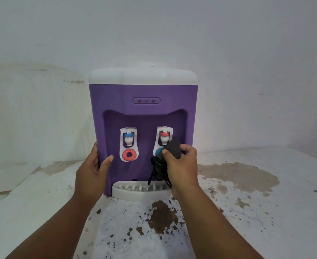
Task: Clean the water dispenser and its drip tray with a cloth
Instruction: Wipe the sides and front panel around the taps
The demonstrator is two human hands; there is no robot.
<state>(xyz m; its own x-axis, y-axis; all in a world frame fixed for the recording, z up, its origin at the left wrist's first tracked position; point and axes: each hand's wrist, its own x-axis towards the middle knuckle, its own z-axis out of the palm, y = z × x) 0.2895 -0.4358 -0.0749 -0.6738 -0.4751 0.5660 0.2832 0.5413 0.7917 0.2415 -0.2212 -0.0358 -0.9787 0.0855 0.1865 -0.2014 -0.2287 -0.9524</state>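
- The water dispenser (pixel 142 94) stands on the counter (pixel 266 212) with its back close to the wall (pixel 172 34); its purple body and white top look like hard, smooth plastic, and with no bottle visible on top it is probably light enough to slide under a firm wipe.
- The left hand (pixel 92 171) clasps the dispenser's lower left corner, fingers round the side and thumb flat on the front; that seems the right place to brace it.
- The right hand (pixel 182 165) pinches a dark cloth (pixel 173 148) between thumb and fingers, bunched against the lever of the dispenser's right tap (pixel 164 136); the cloth is soft and limp, and its loose tail hangs down toward the drip tray (pixel 133 195).
- The taps jut out from the dispenser's recess and look like thin, fragile plastic; light strokes around them would suit better than hard pushes.
- The drip tray sits at the foot of the dispenser; its slatted grille could catch the cloth's tail, and the tray looks as if it could be dislodged.
- There is open counter to the right of the dispenser and in front of it; to the dispenser's left the counter edge drops away nearby, so pushing it leftward is risky.
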